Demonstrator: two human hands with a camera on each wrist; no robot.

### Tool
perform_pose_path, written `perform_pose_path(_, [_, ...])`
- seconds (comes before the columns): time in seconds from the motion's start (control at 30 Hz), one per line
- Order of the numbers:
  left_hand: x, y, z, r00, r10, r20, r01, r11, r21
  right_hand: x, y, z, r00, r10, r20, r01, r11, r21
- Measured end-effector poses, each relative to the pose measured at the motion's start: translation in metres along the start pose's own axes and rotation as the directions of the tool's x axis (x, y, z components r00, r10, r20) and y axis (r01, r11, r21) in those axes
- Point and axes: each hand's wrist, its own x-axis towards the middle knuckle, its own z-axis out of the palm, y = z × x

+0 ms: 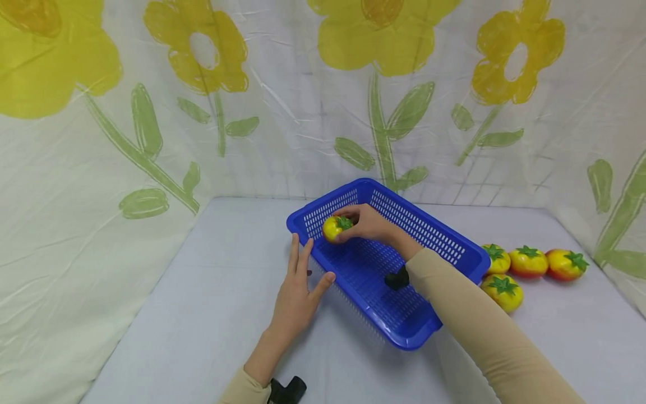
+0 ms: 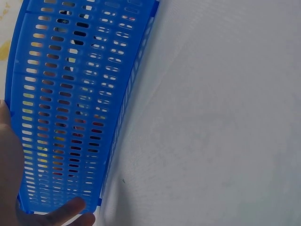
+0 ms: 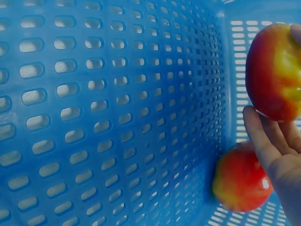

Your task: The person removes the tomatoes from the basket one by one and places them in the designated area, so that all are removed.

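At 10 o'clock inside the blue basket (image 1: 406, 341), right hand (image 1: 370, 224) has thumb and fingers clamped on a yellow-red fruit (image 1: 332, 229); left hand (image 1: 296, 297), fingers apart, holds nothing, by the rim at 9. Looks like a placing step; next move probably calls for lowering and letting go near the second fruit (image 3: 242, 179) inside. Four loose fruits (image 1: 528, 262) at 3 o'clock. Basket slotted plastic, rectangular; fruits glossy, squat, leaf-topped, likely rigid

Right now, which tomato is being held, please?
The tomato gripped by the right hand inside the blue basket; a second tomato inside and four outside are unheld.
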Motion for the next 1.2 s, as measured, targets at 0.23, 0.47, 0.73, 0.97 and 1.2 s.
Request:
perform_pose_path(0.23, [-0.001, 0.000, 0.000, 1.000, 0.005, 0.002, -0.005, 1.000, -0.010, 0.000, 0.001, 0.000, 1.000, 0.002, -0.010, -0.002, 1.000, 0.001])
perform_pose_path(0.47, [0.000, 0.001, -0.001, 1.000, 0.002, 0.003, -0.002, 1.000, -0.009, 0.000, -0.002, -0.001, 1.000, 0.002, -0.013, -0.002, 1.000, 0.002])
perform_pose_path(0.73, [0.000, 0.000, -0.001, 1.000, 0.004, -0.002, -0.004, 1.000, -0.002, 0.002, -0.006, -0.004, 1.000, 0.001, -0.019, -0.001, 1.000, -0.012])
perform_pose_path(0.97, [0.000, 0.000, 0.001, 1.000, -0.005, 0.007, 0.005, 1.000, -0.003, -0.001, -0.014, -0.010, 1.000, -0.027, -0.006, 0.027, 1.000, 0.009])
perform_pose_path(1.2, [0.000, 0.000, 0.000, 1.000, -0.011, 0.012, 0.011, 1.000, -0.007, -0.003, -0.026, -0.032, 1.000, -0.012, 0.013, 0.012, 0.999, -0.050])
